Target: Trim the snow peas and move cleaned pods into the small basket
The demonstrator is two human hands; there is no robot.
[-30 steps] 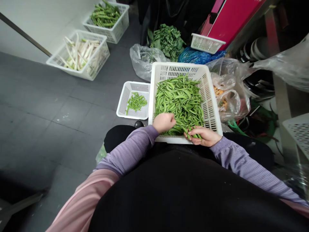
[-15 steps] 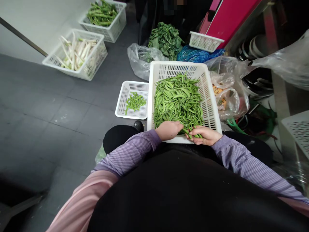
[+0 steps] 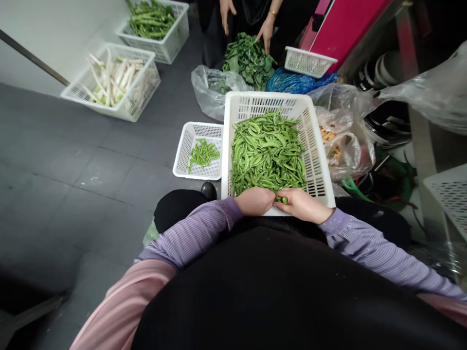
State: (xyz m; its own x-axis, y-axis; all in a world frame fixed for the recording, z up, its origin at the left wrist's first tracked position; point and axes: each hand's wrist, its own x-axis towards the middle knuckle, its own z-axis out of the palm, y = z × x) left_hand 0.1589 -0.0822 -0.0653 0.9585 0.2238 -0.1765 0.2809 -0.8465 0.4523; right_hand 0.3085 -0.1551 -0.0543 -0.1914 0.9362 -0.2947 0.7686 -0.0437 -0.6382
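Observation:
A large white basket (image 3: 226, 146) in front of me holds a heap of green pea pods (image 3: 268, 146). Over its near rim, my left hand (image 3: 255, 201) and my right hand (image 3: 304, 204) meet fingertip to fingertip. A few pods stick out from the closed fingers of my right hand. My left hand is closed too, its fingertips pinching at the same pods; its palm side is hidden. Left of the big basket stands a small white basket (image 3: 178, 160) with a small pile of pods (image 3: 203, 153).
Across from me a co-worker's hands (image 3: 267, 31) reach to leafy greens (image 3: 248, 61). Plastic bags (image 3: 209, 90) and a blue bag (image 3: 292, 81) lie beyond the basket. White baskets of white-stalked vegetables (image 3: 116, 80) and green stems (image 3: 151, 19) stand far left.
My hands have drawn together, the right moving left and turning its back upward over the pods. The co-worker's hands have come into view at the greens.

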